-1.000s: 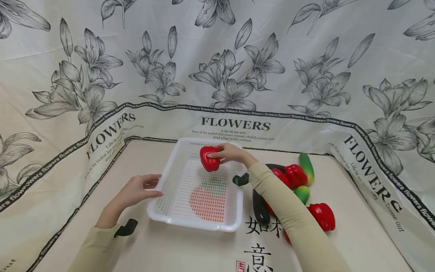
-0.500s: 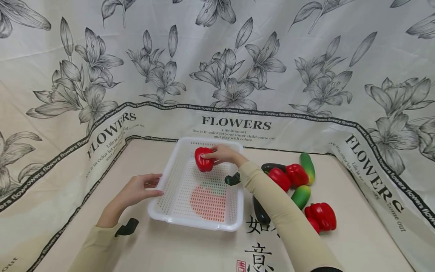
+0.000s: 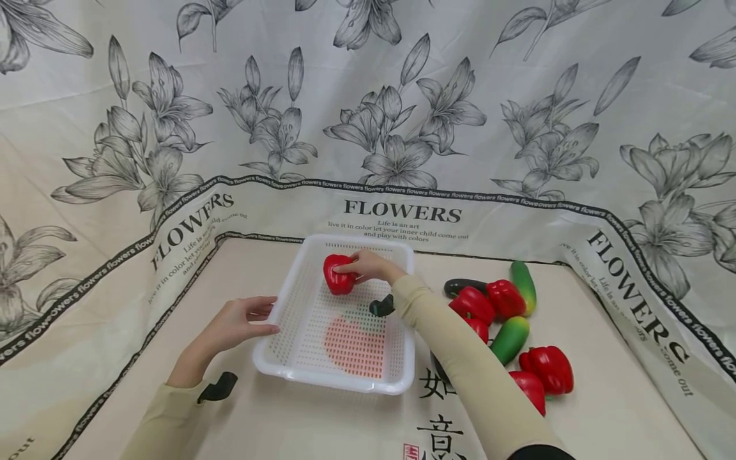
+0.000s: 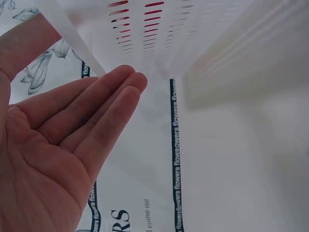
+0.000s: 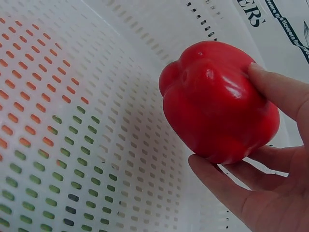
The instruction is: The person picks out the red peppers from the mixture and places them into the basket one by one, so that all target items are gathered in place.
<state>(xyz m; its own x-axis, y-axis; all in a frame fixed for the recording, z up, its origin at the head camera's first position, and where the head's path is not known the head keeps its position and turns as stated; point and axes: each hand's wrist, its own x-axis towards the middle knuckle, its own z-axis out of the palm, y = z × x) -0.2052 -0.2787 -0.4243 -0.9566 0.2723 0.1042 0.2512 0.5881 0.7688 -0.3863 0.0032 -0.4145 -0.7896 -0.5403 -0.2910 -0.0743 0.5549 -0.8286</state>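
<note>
In the head view my right hand (image 3: 370, 266) pinches a red bell pepper (image 3: 339, 275) inside the white perforated basket (image 3: 407, 358), towards its back. The right wrist view shows the pepper (image 5: 217, 104) between thumb and fingers of the right hand (image 5: 270, 169), above the basket's perforated surface (image 5: 140, 125). At the basket's left side is my left hand (image 3: 232, 326), its thumb and fingertips at the rim. Seen from the left wrist, the fingers of that hand (image 4: 72, 125) are extended and nearly together beside the basket wall (image 4: 140, 29); whether they touch it I cannot tell.
Right of the basket lie several red peppers (image 3: 547, 369), green cucumber-like vegetables (image 3: 510, 340) and a dark eggplant-like one (image 3: 464, 285), partly behind my right sleeve (image 3: 460, 351). A flower-printed cloth (image 3: 397, 128) rises behind and around the table (image 3: 299, 421).
My right hand has moved left with the red pepper, farther over the basket. The left hand keeps its place at the basket's left side.
</note>
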